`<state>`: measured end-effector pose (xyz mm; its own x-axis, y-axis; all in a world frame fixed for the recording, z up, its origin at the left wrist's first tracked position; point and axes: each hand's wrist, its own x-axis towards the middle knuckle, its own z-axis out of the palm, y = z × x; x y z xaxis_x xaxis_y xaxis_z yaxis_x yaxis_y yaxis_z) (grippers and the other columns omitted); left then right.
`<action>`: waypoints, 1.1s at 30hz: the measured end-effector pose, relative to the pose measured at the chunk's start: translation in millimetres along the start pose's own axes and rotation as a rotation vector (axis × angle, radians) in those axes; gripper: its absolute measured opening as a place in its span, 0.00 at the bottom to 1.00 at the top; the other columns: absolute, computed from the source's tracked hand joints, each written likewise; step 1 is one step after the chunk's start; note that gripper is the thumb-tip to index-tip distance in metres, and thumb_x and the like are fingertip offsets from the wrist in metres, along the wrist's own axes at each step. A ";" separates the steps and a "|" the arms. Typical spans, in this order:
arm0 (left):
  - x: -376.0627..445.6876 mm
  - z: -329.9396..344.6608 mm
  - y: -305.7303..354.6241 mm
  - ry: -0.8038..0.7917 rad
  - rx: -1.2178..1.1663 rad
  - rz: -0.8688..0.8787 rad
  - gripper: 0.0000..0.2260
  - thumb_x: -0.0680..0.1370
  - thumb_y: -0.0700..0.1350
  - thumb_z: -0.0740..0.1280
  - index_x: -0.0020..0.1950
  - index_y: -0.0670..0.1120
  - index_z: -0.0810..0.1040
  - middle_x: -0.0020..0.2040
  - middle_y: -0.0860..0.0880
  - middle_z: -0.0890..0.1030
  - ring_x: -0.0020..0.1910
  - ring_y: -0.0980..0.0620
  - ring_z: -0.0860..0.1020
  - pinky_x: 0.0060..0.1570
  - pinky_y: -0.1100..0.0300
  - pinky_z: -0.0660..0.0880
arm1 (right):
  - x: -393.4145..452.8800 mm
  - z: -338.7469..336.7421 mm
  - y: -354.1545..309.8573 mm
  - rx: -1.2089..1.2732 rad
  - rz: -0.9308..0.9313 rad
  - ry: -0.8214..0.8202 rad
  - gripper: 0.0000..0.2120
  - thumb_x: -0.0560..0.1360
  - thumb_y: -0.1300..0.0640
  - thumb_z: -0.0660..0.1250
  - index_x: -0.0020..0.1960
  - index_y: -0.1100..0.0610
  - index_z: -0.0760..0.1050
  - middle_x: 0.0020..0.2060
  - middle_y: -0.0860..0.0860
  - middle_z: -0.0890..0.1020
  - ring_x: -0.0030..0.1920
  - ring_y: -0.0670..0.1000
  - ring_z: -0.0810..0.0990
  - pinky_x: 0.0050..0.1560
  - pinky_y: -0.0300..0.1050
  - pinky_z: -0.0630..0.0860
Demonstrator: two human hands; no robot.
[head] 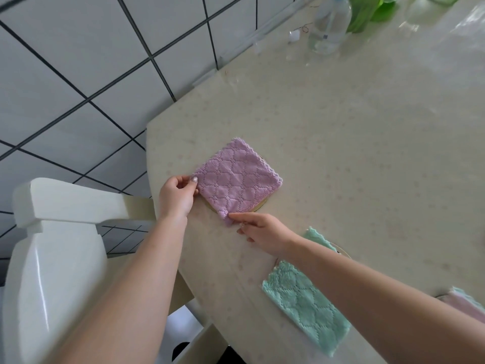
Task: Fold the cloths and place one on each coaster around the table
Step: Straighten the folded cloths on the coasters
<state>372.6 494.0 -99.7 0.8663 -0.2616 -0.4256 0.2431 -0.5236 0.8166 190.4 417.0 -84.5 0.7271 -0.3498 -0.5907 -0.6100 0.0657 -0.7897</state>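
A folded pink cloth [237, 181] lies on a round coaster [259, 205] near the table's left edge; only a thin rim of the coaster shows beneath it. My left hand [177, 197] pinches the cloth's left corner. My right hand [258, 228] pinches its near corner with fingertips. A folded mint-green cloth [305, 304] lies nearer to me on the table, partly under my right forearm, with the edge of another coaster [343, 252] showing beside it.
The beige table [354, 143] runs away to the upper right. A clear plastic bottle [329, 24] and green items [367, 11] stand at the far end. More cloth [464, 303] sits at the right edge. A white chair [52, 248] stands left, over a tiled floor [78, 74].
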 end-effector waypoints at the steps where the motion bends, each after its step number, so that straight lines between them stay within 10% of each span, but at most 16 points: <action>1: -0.2 0.4 0.4 0.007 -0.002 -0.001 0.06 0.75 0.43 0.68 0.39 0.49 0.75 0.33 0.51 0.77 0.33 0.55 0.75 0.55 0.46 0.76 | 0.0 -0.6 0.0 -0.012 -0.002 -0.006 0.18 0.76 0.62 0.60 0.61 0.46 0.76 0.40 0.51 0.76 0.40 0.51 0.70 0.44 0.44 0.71; 9: -9.4 3.9 5.5 0.134 0.068 0.044 0.03 0.76 0.45 0.66 0.43 0.47 0.75 0.41 0.48 0.80 0.38 0.51 0.77 0.48 0.55 0.76 | -7.0 -3.6 1.7 -0.044 -0.074 -0.015 0.18 0.76 0.63 0.60 0.60 0.47 0.77 0.48 0.47 0.82 0.40 0.44 0.76 0.44 0.36 0.73; 12: -34.0 11.9 5.3 0.239 0.259 0.453 0.08 0.75 0.44 0.64 0.50 0.42 0.76 0.48 0.45 0.78 0.49 0.46 0.75 0.49 0.57 0.72 | -12.2 -14.3 -6.7 -0.158 -0.204 0.111 0.14 0.76 0.63 0.60 0.56 0.51 0.79 0.41 0.44 0.80 0.37 0.42 0.77 0.41 0.29 0.72; 15: -59.0 31.3 -7.5 0.025 0.465 0.767 0.18 0.76 0.48 0.59 0.62 0.42 0.74 0.64 0.43 0.73 0.66 0.47 0.66 0.66 0.54 0.60 | -2.1 -29.2 -12.7 -0.476 -0.495 0.433 0.13 0.75 0.58 0.61 0.55 0.52 0.80 0.46 0.48 0.81 0.47 0.50 0.79 0.51 0.43 0.75; 22: -64.8 44.8 -43.9 -0.069 0.922 0.772 0.26 0.78 0.58 0.50 0.72 0.45 0.62 0.74 0.44 0.62 0.73 0.44 0.59 0.67 0.37 0.53 | 16.8 -50.2 15.9 -1.248 -0.539 0.179 0.38 0.67 0.37 0.64 0.72 0.53 0.63 0.73 0.53 0.63 0.73 0.54 0.60 0.68 0.67 0.58; 33: -63.2 42.8 -46.5 -0.024 0.986 0.753 0.26 0.77 0.55 0.53 0.72 0.47 0.63 0.74 0.46 0.62 0.73 0.46 0.59 0.66 0.35 0.53 | 19.1 -54.1 19.8 -1.210 -0.338 0.280 0.41 0.69 0.29 0.48 0.76 0.50 0.49 0.76 0.50 0.52 0.76 0.52 0.52 0.69 0.68 0.53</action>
<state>287.8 500.2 -127.4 0.6372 -0.7706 0.0065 -0.7521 -0.6200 0.2235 175.2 361.1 -102.4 0.8999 -0.3759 -0.2209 -0.4127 -0.8979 -0.1533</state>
